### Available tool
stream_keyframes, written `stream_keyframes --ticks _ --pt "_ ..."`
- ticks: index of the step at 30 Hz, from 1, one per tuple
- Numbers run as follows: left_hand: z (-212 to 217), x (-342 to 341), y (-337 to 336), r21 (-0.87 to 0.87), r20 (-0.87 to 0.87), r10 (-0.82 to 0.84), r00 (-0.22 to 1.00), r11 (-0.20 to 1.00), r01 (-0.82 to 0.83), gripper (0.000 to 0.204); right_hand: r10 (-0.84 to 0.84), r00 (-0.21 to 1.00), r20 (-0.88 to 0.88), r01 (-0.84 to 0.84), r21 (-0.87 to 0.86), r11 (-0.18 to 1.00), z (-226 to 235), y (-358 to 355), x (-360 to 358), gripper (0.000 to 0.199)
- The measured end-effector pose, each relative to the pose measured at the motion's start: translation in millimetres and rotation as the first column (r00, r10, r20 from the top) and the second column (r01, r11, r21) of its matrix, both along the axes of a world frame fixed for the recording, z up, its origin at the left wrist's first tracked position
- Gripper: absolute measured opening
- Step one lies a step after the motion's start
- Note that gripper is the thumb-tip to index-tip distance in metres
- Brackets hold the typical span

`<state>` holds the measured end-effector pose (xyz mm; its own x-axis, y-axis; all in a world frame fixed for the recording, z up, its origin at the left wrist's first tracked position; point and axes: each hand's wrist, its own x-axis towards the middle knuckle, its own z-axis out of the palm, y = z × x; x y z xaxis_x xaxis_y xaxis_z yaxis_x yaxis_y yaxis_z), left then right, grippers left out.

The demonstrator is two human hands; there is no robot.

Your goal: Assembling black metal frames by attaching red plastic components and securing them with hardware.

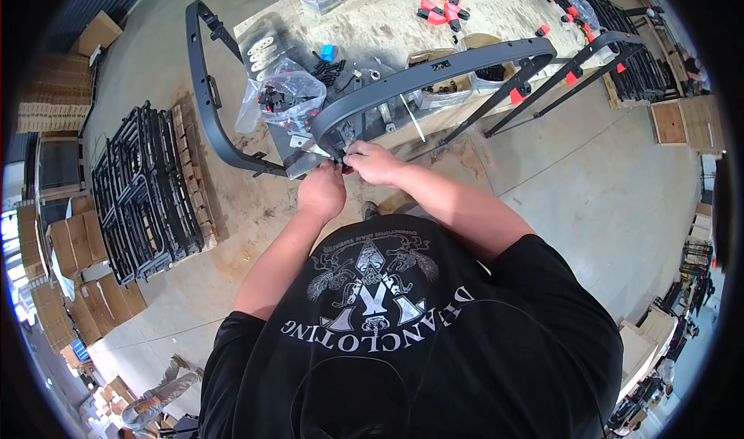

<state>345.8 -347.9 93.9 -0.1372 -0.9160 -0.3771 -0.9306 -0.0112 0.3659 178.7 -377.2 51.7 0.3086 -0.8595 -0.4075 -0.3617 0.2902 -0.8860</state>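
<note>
Workbench (372, 20) just past the left hand (322, 191) and right hand (372, 164), curved black frame (403, 81) with its near end right at the fingers.
Clear plastic bag of parts (291, 94) is sitting just beyond the left one, both hands nearly touching with fingers mostly curled in, can't tell exactly what either's gripping tbh, and a small red bit (347, 170) pokes out between them.

Site type: assembly workshop with bulk storage. The wood-topped workbench (372, 17) carries open cartons (324, 6) of small black parts and scattered red-and-black fittings (443, 13). A curved black metal frame (399, 81) extends along the workbench's near edge. Left of the workbench, stacked black frames (143, 195) occupy a wooden pallet (195, 179); farther left are cardboard stacks (53, 98). Concrete floor (558, 164) surrounds the workbench.
</note>
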Motion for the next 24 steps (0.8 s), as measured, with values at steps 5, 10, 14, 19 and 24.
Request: stream_keyframes --ticks 5,10,14,19,24 --pt "-4 -1 3 -0.034 0.053 -0.015 0.998 0.999 0.017 0.036 -0.004 1.000 0.030 0.005 -0.027 1.000 3 5 2 0.039" --pt "-3 -6 -4 -0.033 0.031 -0.042 0.999 0.999 0.043 0.033 -0.095 0.991 0.097 0.070 0.241 0.968 -13 -3 5 0.045" --pt "-1 -1 2 -0.027 0.035 -0.018 0.999 0.999 0.019 0.033 -0.104 0.995 0.009 0.088 0.465 0.881 28 -5 4 0.048" --pt "-7 -3 0 -0.096 0.062 -0.055 0.997 0.994 0.061 0.035 -0.809 0.425 -0.405 0.343 -0.755 0.558 -63 -23 -72 0.046" --pt "5 -11 1 -0.019 0.024 0.014 1.000 1.000 -0.013 0.034 -0.519 0.825 -0.222 0.558 0.181 0.810 -95 -34 -118 0.030"
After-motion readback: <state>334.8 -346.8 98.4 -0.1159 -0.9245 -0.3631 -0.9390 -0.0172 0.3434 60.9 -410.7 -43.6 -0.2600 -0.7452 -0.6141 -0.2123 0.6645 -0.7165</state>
